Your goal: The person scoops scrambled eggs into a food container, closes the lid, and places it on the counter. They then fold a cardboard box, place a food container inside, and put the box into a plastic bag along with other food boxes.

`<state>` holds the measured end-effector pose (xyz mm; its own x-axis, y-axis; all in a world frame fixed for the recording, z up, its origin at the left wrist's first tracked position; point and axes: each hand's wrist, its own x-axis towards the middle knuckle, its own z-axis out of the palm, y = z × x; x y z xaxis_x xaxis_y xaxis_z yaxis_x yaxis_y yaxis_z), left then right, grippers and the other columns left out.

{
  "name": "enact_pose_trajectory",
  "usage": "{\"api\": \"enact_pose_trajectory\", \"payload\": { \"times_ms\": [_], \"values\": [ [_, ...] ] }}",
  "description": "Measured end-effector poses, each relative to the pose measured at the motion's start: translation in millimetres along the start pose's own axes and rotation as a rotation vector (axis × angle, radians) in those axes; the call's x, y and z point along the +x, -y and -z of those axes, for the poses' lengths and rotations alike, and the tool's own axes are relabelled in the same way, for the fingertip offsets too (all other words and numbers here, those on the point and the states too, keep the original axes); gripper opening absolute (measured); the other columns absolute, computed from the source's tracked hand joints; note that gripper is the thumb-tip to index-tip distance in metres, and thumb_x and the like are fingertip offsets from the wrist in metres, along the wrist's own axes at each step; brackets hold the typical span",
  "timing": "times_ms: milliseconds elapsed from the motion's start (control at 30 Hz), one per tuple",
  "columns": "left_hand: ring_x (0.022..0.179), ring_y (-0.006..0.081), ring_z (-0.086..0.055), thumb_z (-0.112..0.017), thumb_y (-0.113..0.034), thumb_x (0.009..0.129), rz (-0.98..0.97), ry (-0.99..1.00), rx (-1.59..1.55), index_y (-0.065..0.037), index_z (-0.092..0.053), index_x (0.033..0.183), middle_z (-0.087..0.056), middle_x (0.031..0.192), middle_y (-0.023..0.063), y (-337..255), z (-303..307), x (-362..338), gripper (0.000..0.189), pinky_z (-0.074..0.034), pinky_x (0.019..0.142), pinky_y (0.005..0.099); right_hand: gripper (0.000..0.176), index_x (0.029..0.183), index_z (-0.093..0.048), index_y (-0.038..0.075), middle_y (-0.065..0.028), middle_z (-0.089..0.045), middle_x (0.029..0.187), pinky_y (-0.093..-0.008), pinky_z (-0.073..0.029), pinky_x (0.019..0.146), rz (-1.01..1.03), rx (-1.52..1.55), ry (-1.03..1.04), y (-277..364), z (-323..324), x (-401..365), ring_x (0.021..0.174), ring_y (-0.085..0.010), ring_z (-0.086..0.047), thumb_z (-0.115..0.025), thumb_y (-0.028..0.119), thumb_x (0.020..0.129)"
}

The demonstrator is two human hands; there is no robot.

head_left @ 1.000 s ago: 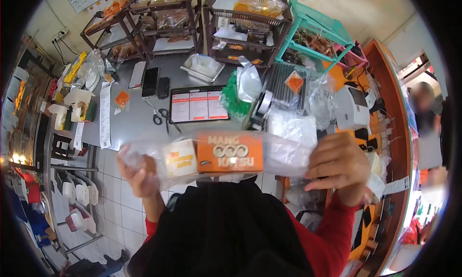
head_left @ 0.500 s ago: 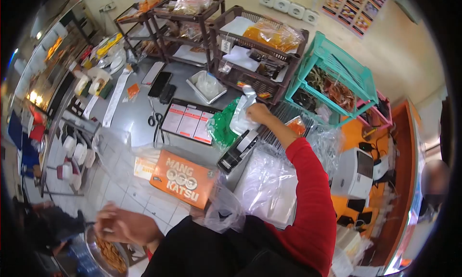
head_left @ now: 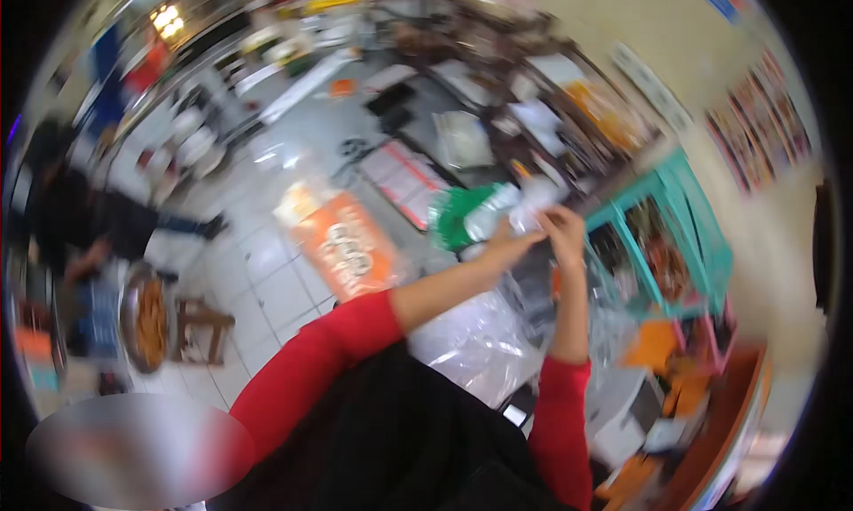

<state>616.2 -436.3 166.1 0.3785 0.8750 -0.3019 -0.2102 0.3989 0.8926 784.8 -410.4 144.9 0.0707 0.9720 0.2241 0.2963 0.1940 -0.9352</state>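
Left hand (head_left: 505, 244) and right hand (head_left: 562, 227) meet ahead, both arms outstretched.

Table (head_left: 313, 136): grey metal, smooth, glossy. Plastic film (head_left: 531, 196) at the fingers (head_left: 558, 221): whitish, shiny. Bags (head_left: 480, 344): clear plastic, crinkled, glossy. Box (head_left: 348, 250): orange card (finish blurred). Sleeve (head_left: 311, 369): red cloth, matt.

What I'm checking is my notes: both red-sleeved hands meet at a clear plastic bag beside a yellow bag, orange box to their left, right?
That is a green bag, not yellow. In the head view the left hand and right hand meet at the clear plastic bag beside the green bag, orange box to their left.
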Motion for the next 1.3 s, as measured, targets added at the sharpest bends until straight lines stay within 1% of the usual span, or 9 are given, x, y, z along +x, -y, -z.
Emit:
{"api": "enact_pose_trajectory", "payload": {
  "times_ms": [167, 267, 367, 467, 600, 633, 767, 1200, 1300],
  "values": [
    [0.074, 0.0274, -0.063, -0.071, -0.024, 0.069, -0.491, -0.496, 0.373, -0.001, -0.064, 0.08, -0.064, 0.077, 0.0154, 21, -9, 37, 0.026, -0.05, 0.067, 0.0381, 0.013, 0.076, -0.055, 0.003, 0.0016, -0.052, 0.07, -0.0223, -0.037, 0.055, -0.042, -0.06, 0.066, 27, 7, -6, 0.064, -0.0065, -0.046, -0.06, 0.011, 0.084],
    [0.079, 0.038, -0.06, -0.057, -0.021, 0.073, -0.36, -0.195, 0.524, -0.003, -0.066, 0.075, -0.063, 0.079, 0.0188, 3, -11, 27, 0.02, -0.047, 0.07, 0.0486, 0.016, 0.076, -0.055, 0.005, 0.0015, -0.052, 0.074, -0.023, -0.036, 0.057, -0.14, 0.005, -0.08, 15, 20, -2, 0.069, -0.0069, -0.046, -0.057, 0.018, 0.085],
    [0.089, 0.0358, -0.06, -0.06, -0.02, 0.071, -0.356, 0.032, 0.481, 0.001, -0.061, 0.1, -0.059, 0.096, 0.0254, 8, -44, 34, 0.035, -0.049, 0.078, 0.0465, 0.015, 0.08, -0.056, 0.004, 0.0011, -0.051, 0.076, -0.025, -0.039, 0.061, -0.328, 0.218, -0.31, 18, 21, 1, 0.071, -0.0097, -0.047, -0.057, 0.019, 0.084],
    [0.097, 0.0371, -0.056, -0.064, -0.024, 0.067, -0.659, -0.264, 0.542, 0.002, -0.051, 0.111, -0.055, 0.104, 0.0263, 20, -70, 27, 0.053, -0.048, 0.082, 0.0445, 0.024, 0.099, -0.053, 0.001, -0.005, -0.053, 0.092, -0.029, -0.043, 0.071, -0.191, 0.017, -0.066, 29, 13, 16, 0.085, -0.0147, -0.05, -0.056, 0.021, 0.085],
    [0.094, 0.0324, -0.058, -0.07, -0.032, 0.066, -0.664, -0.011, -0.199, 0.0, -0.051, 0.105, -0.058, 0.099, 0.0206, 1, -50, -9, 0.054, -0.047, 0.078, 0.0407, 0.036, 0.112, -0.053, -0.002, -0.0098, -0.057, 0.101, -0.0311, -0.047, 0.077, -0.021, -0.356, -0.015, 52, 55, -35, 0.092, -0.018, -0.055, -0.057, 0.022, 0.086],
    [0.108, 0.0225, -0.053, -0.065, -0.022, 0.08, -0.365, 0.302, -0.308, -0.005, -0.05, 0.121, -0.055, 0.117, 0.0107, 1, -44, -3, 0.047, -0.044, 0.087, 0.0334, 0.033, 0.108, -0.055, -0.001, -0.0084, -0.058, 0.096, -0.0292, -0.047, 0.073, 0.021, -0.543, -0.063, 53, 55, -34, 0.085, -0.0162, -0.056, -0.058, 0.022, 0.085],
    [0.05, 0.0111, -0.053, -0.067, -0.01, 0.07, -0.362, -0.058, -0.185, -0.005, -0.063, 0.056, -0.06, 0.058, 0.0026, -2, -19, 0, 0.015, -0.041, 0.045, 0.0319, 0.012, 0.083, -0.06, 0.005, 0.0023, -0.053, 0.072, -0.0223, -0.037, 0.058, -0.09, -0.396, -0.131, 109, 3, -61, 0.066, -0.0064, -0.047, -0.058, 0.016, 0.086],
    [0.074, 0.0153, -0.062, -0.068, -0.006, 0.077, -0.028, 0.433, -0.28, 0.002, -0.059, 0.104, -0.064, 0.088, 0.008, -14, -3, -9, 0.03, -0.049, 0.064, 0.0254, 0.009, 0.078, -0.054, 0.005, 0.0002, -0.057, 0.076, -0.0257, -0.044, 0.068, 0.01, 0.393, -0.765, 88, -2, -103, 0.073, -0.009, -0.054, -0.057, 0.009, 0.086],
    [0.08, 0.0189, -0.064, -0.063, -0.005, 0.08, 0.011, 0.244, -0.349, 0.003, -0.06, 0.103, -0.064, 0.089, 0.0092, -15, 5, -12, 0.024, -0.054, 0.073, 0.029, 0.005, 0.084, -0.053, 0.009, -0.0018, -0.057, 0.079, -0.0278, -0.048, 0.067, 0.154, 0.688, -0.977, 69, 11, -107, 0.073, -0.0125, -0.056, -0.054, 0.005, 0.084]
  ]
}}
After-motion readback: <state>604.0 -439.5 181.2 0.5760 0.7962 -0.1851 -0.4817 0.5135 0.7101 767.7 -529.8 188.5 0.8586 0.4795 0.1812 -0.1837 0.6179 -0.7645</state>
